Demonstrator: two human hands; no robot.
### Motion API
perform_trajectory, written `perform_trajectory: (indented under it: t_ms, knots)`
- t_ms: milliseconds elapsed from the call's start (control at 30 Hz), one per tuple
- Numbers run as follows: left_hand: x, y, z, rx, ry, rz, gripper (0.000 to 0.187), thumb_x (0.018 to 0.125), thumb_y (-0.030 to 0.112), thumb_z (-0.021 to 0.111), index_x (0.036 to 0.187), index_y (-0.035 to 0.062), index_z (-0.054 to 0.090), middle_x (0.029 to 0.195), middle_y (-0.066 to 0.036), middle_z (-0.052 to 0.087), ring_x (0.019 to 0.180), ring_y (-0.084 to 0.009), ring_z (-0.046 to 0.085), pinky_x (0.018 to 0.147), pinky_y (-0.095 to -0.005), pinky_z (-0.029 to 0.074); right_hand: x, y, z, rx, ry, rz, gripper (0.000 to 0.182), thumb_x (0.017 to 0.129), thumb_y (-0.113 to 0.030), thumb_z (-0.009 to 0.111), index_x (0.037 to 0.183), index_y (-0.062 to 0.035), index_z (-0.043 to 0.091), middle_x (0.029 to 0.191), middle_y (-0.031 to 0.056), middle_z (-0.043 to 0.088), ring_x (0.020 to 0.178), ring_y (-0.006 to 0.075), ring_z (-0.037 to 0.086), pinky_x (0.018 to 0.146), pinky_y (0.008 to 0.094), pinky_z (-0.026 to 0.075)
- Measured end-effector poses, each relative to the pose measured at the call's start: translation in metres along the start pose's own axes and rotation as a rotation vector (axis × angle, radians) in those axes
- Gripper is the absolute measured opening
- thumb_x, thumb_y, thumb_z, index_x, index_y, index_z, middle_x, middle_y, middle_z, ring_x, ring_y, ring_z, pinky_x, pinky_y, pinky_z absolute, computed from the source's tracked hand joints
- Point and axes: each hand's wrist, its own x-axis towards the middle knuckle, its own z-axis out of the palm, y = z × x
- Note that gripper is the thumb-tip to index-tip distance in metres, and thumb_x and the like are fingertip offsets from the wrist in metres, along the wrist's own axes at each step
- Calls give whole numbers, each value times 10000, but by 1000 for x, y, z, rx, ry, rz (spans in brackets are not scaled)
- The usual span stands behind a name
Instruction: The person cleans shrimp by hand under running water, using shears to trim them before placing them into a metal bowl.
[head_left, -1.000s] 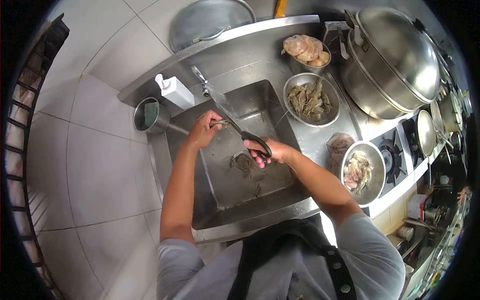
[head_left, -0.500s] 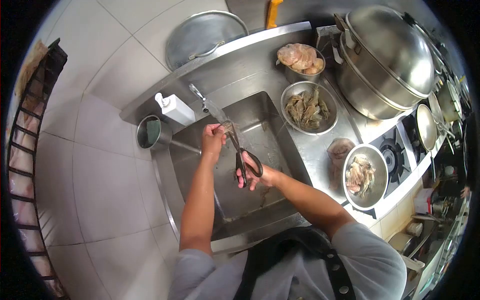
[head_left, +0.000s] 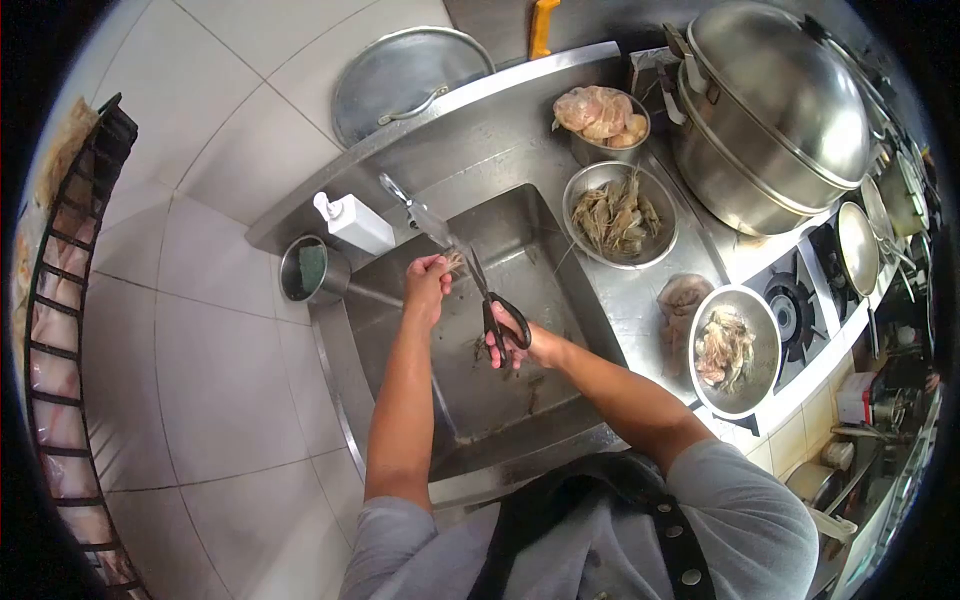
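Observation:
Over the sink (head_left: 500, 405), my left hand (head_left: 426, 290) pinches a small shrimp (head_left: 455, 262) beneath the tap. A pair of scissors with black handles (head_left: 512, 318) is in my right hand (head_left: 530, 347), fingers through the loops. Its blades point up toward the tap, right beside the shrimp. Water runs from the metal tap (head_left: 395, 190) close by both. Dark scraps lie on the sink floor. On the counter to the right, a steel bowl (head_left: 668, 245) holds grey-brown shrimp (head_left: 615, 215). Another bowl (head_left: 770, 350) nearer me contains paler shrimp (head_left: 725, 347).
A white pump bottle (head_left: 358, 222) and a steel pot with a green scouring pad (head_left: 312, 268) stand left of the tap. Pale meat pieces (head_left: 595, 112) fill a pot at the back. A large lidded steamer (head_left: 765, 110) and a gas burner (head_left: 785, 312) are at right.
The scissors have shifted slightly right, their blades moving a little away from the shrimp. My left hand still pinches the shrimp. The view has shifted slightly.

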Motion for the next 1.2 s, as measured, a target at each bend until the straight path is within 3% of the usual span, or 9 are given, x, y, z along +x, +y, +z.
perform_trajectory:
  t_ms: [67,300,400,500,733,767,900,1033,1200]
  knots:
    - [-2,0,2,38,-23,-10,261,901,121,593,1101,-22,508,822,-37,549,599,-100,492,503,-240,405,4,4,2,-30,-29,-11,717,813,-775,394,777,-72,527,594,44,571,523,141,601,391,227,393]
    - [-1,-2,-3,74,-48,4,266,901,119,589,1113,-16,498,818,-26,540,594,-86,483,467,-223,395,18,4,-2,-212,145,-149,691,820,-754,424,753,-73,519,589,45,566,502,154,589,424,219,396]
    - [3,3,-9,47,11,-2,267,898,114,590,1111,-17,498,813,-29,537,589,-85,480,462,-225,394,5,7,-10,-254,122,-84,743,798,-790,401,836,-61,546,647,61,592,556,161,605,462,236,414]
    - [4,6,-10,20,14,5,257,894,105,590,1103,-18,504,810,-30,535,586,-84,478,464,-226,393,-7,16,-14,-253,-142,152,923,744,-871,303,1043,-29,534,791,89,630,775,179,628,576,312,457]
    - [-2,9,2,155,-45,31,231,896,103,589,1078,-18,512,804,-27,530,589,-85,476,471,-228,392,8,-7,-2,-177,-73,17,814,776,-842,309,889,-70,540,684,67,615,667,161,625,538,284,437]
    - [-2,10,3,159,-54,24,231,895,103,590,1075,-19,512,807,-27,530,594,-86,477,475,-228,393,7,-15,1,-182,11,-46,707,810,-774,404,786,-80,536,602,36,584,546,145,599,461,250,410]
    - [7,12,-2,100,-92,-1,235,889,100,596,1071,-20,509,816,-27,527,611,-91,485,485,-231,395,10,-23,-5,-151,145,-84,574,815,-646,581,694,-86,532,561,35,550,459,129,559,379,214,359]
    - [14,14,-5,60,-82,-18,227,886,106,603,1056,-15,511,817,-26,528,617,-95,486,495,-236,398,2,-22,-11,-116,95,-146,622,803,-702,538,729,-84,537,569,43,553,483,138,572,398,226,367]
    - [11,14,-2,67,-145,-35,207,886,114,606,1038,0,523,815,-19,535,614,-97,486,505,-240,397,5,-19,-10,11,-84,-45,687,797,-769,446,796,-89,538,600,48,571,541,160,599,436,243,373]
